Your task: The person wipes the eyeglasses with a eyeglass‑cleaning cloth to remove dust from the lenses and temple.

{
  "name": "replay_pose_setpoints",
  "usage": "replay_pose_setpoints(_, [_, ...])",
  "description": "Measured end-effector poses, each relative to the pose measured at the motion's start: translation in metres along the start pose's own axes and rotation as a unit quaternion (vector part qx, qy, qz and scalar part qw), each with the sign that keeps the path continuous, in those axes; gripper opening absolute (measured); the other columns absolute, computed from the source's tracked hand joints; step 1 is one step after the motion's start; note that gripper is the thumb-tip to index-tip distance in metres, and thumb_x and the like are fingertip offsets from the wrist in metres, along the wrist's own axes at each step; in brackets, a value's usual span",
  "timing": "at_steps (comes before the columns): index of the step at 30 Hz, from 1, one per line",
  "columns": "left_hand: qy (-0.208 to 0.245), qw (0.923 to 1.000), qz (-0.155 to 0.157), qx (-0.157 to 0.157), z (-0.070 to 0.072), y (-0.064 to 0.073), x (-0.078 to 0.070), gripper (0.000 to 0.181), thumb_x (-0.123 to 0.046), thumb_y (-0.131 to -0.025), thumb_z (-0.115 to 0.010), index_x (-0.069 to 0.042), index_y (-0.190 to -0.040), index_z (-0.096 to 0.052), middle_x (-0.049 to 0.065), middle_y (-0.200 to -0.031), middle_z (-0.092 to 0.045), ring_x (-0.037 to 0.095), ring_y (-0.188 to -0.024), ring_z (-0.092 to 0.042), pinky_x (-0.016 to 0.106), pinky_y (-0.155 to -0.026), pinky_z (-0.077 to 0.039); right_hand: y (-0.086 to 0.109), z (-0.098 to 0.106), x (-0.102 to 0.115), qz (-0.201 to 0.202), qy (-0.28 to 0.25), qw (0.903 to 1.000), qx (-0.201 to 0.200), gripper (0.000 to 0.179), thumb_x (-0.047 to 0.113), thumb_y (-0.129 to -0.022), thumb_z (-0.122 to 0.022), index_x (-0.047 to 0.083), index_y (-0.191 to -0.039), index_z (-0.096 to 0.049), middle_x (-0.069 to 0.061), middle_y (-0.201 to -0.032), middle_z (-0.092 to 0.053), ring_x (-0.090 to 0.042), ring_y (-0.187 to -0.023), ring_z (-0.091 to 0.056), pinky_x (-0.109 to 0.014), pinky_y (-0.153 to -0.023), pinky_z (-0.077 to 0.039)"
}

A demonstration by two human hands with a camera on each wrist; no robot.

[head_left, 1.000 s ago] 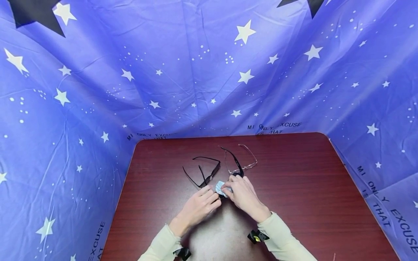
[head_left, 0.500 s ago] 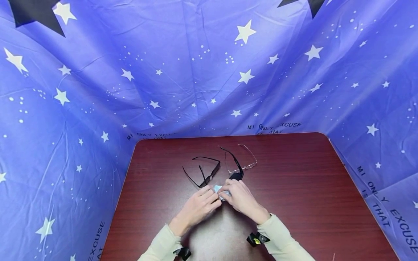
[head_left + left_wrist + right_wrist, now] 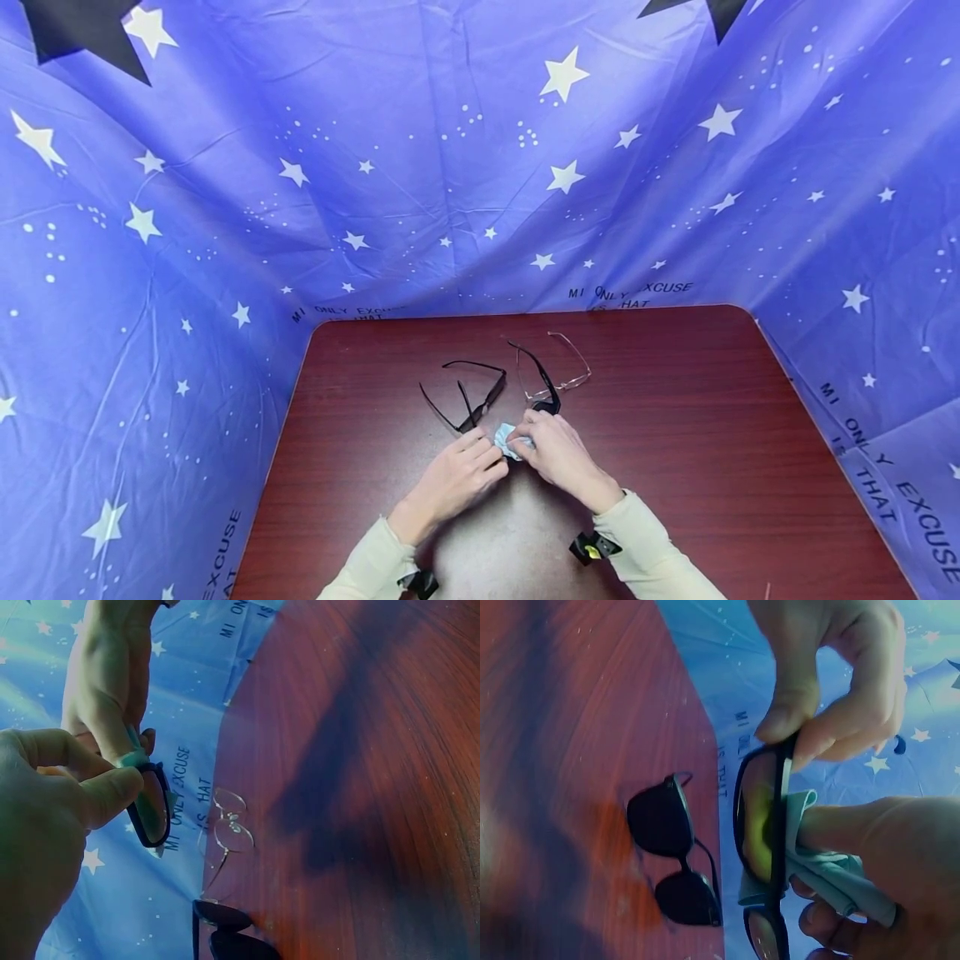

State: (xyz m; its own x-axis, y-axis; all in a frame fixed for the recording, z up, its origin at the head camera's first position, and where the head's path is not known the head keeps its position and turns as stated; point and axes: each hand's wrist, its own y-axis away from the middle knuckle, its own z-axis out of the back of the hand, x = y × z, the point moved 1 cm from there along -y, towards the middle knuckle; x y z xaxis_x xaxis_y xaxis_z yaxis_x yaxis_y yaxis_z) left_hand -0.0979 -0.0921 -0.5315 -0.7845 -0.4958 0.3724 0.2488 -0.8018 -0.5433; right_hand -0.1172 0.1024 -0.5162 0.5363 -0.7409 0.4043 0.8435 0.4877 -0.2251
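My left hand pinches one end of a pair of black-framed glasses between thumb and fingers, above the table. My right hand grips a light blue cloth. In the right wrist view the cloth is folded round a lens, with fingers pressing it from behind. One black temple of these glasses sticks out past the right hand in the head view. The hands hide most of the frame there. The left wrist view shows one rim beside the left thumb.
Dark sunglasses lie with temples spread on the brown table, ahead of the left hand. Thin wire-rimmed glasses lie farther back, partly behind the black temple. A starry blue curtain surrounds the table's back and sides.
The right hand shifts slightly toward the left hand and back again, the cloth moving with it. The black temple tilts a little. My left hand stays nearly still, and the other glasses have not moved.
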Motion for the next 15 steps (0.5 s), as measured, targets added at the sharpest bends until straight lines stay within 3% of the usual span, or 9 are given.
replay_pose_setpoints(4, [0.004, 1.0, 0.0, 0.001, 0.0, 0.001, -0.001, 0.007, -0.025, -0.087, -0.064, -0.019, -0.088, -0.061, -0.007, -0.093, -0.063, 0.013, -0.092, -0.061, 0.031, -0.099, -0.05, 0.001, -0.001, 0.002, 0.015, -0.047, 0.9986, 0.018, 0.004, 0.012, -0.089, -0.076, 0.011, -0.087, -0.08, 0.008, -0.076, -0.055, -0.014, -0.072, -0.057, -0.027, -0.059, -0.046])
replay_pose_setpoints(8, [-0.005, 1.0, -0.004, 0.004, 0.0, 0.001, -0.003, 0.006, -0.024, -0.091, -0.058, -0.02, -0.088, -0.061, -0.007, -0.095, -0.065, 0.013, -0.094, -0.062, 0.031, -0.1, -0.05, 0.002, -0.002, 0.001, 0.019, -0.057, 0.998, 0.019, 0.004, 0.013, -0.089, -0.076, 0.013, -0.087, -0.08, 0.009, -0.076, -0.055, -0.012, -0.071, -0.055, -0.026, -0.058, -0.044])
replay_pose_setpoints(12, [-0.014, 0.9999, -0.005, 0.003, -0.001, 0.001, -0.004, 0.007, -0.025, -0.091, -0.058, -0.02, -0.089, -0.062, -0.005, -0.099, -0.067, 0.014, -0.097, -0.064, 0.033, -0.101, -0.05, 0.002, 0.0, -0.002, 0.012, -0.063, 0.9978, -0.016, 0.004, 0.016, -0.09, -0.077, 0.012, -0.089, -0.079, 0.009, -0.078, -0.055, -0.011, -0.072, -0.054, -0.026, -0.059, -0.045])
replay_pose_setpoints(15, [-0.012, 0.9999, -0.003, 0.001, -0.001, 0.001, -0.004, 0.006, -0.024, -0.089, -0.059, -0.02, -0.089, -0.063, -0.005, -0.097, -0.067, 0.014, -0.095, -0.064, 0.033, -0.1, -0.052, 0.0, 0.005, -0.008, -0.008, -0.08, 0.9942, -0.071, 0.004, 0.014, -0.09, -0.078, 0.011, -0.092, -0.078, 0.007, -0.083, -0.057, -0.009, -0.073, -0.053, -0.027, -0.061, -0.046])
